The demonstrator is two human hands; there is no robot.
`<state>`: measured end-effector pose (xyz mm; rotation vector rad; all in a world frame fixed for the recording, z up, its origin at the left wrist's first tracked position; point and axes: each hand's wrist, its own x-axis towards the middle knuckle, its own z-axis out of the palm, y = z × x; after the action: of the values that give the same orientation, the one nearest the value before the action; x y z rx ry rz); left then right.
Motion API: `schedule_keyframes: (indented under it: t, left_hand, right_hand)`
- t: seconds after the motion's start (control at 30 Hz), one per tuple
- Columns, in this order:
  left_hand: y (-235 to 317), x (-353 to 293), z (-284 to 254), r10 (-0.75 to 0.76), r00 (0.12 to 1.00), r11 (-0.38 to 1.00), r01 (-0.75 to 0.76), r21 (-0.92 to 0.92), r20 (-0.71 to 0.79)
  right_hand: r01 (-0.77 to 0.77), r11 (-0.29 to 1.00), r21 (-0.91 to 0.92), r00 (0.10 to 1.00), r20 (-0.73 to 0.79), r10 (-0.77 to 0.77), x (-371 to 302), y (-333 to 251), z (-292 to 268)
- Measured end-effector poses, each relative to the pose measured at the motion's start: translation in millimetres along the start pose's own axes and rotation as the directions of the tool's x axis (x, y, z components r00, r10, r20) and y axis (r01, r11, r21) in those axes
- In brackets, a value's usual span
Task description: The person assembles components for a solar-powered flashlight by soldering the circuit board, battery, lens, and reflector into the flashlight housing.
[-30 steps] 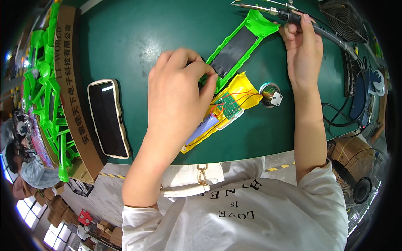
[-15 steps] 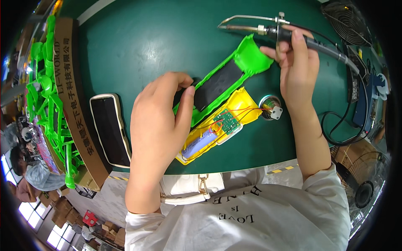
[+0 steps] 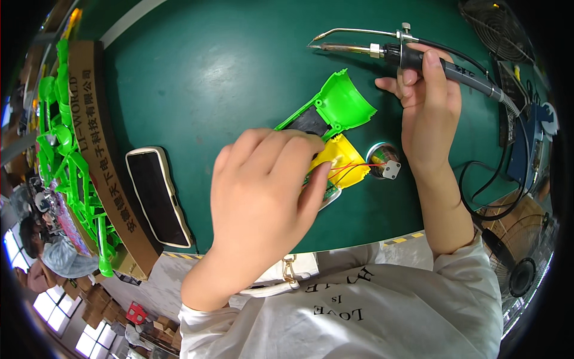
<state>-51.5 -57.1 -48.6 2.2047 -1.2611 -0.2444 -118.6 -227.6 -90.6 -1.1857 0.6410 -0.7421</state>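
My right hand [image 3: 431, 113] holds a soldering iron [image 3: 412, 58] with a thin metal wire-feed tube along its top; its tip points left, above the table. My left hand [image 3: 263, 185], fingers curled, lies over a yellow plastic shell half [image 3: 353, 173]; what its fingertips grip is hidden. Beyond that hand, touching the yellow shell, lies a green shell half [image 3: 350, 105] with a black panel. A circuit board [image 3: 330, 189] shows only in part beside my left thumb. Red and black wires [image 3: 362, 166] run from the yellow shell to a round metallic part [image 3: 388, 166].
A smartphone [image 3: 158, 194] in a pale case lies left on the green table [image 3: 215, 72]. Beside it stands a cardboard box [image 3: 104, 161] full of green plastic parts [image 3: 75, 161]. Black cable [image 3: 475, 200] loops at the right, near a blue device [image 3: 525, 143]. A fan [image 3: 520, 275] stands lower right.
My left hand has left the edge of the green shell and moved right over the yellow shell, covering the battery. The green shell has shifted down against the yellow one. My right hand keeps the iron.
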Motion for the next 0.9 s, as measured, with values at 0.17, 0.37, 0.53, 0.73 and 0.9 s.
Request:
schedule_keyframes:
  t: [0.17, 0.37, 0.53, 0.73, 0.9]
  left_hand:
    - [-12.5, -10.3, -31.2, -0.217, 0.916, 0.976, 0.210, -0.057, -0.336]
    - [-7.6, -20.1, -39.9, -0.149, 0.952, 0.988, 0.151, -0.016, -0.269]
    - [9.1, -7.1, 7.7, 0.059, 0.997, 0.998, -0.057, 0.036, -0.057]
    - [2.0, -2.6, 25.1, 0.136, 0.983, 0.984, -0.119, 0.136, -0.123]
    - [-0.7, -5.6, 25.5, 0.051, 0.967, 0.989, -0.014, 0.149, -0.248]
  right_hand:
    - [0.032, 0.999, -0.018, 0.999, -0.012, -0.033, 4.3, -1.5, -5.3]
    - [0.027, 1.000, -0.008, 1.000, 0.008, -0.027, 4.4, 0.8, -5.9]
    - [0.037, 0.999, -0.015, 0.999, 0.039, -0.037, 3.1, -0.2, -4.5]
    - [0.005, 1.000, -0.024, 1.000, 0.029, -0.004, 1.9, 0.0, -6.7]
    - [0.009, 1.000, -0.025, 1.000, -0.020, -0.009, 2.4, -2.8, -4.4]
